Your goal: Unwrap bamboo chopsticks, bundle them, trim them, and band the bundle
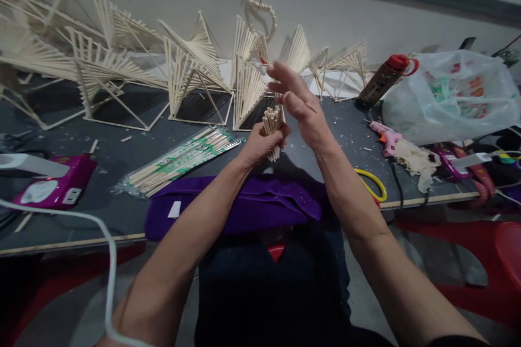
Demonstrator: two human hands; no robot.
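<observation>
A bundle of thin wooden sticks (272, 119) stands roughly upright in my left hand (264, 143), whose fingers are wrapped round it. Just above and to the right of the bundle's top, my right hand (299, 100) is raised with its fingers stretched out and nothing in it. Left of my left hand lie clear plastic packs of chopsticks (183, 160) with green print. Under my forearms a folded purple cloth (244, 203) covers the table's near edge.
Several twisted stick frames (199, 81) line the back of the dark table (220, 168). To the right are a pink glue gun (388, 138), a red-capped bottle (382, 81), a plastic bag (451, 97) and a yellow-handled tool (372, 183). A purple device (57, 181) with a white cable sits left.
</observation>
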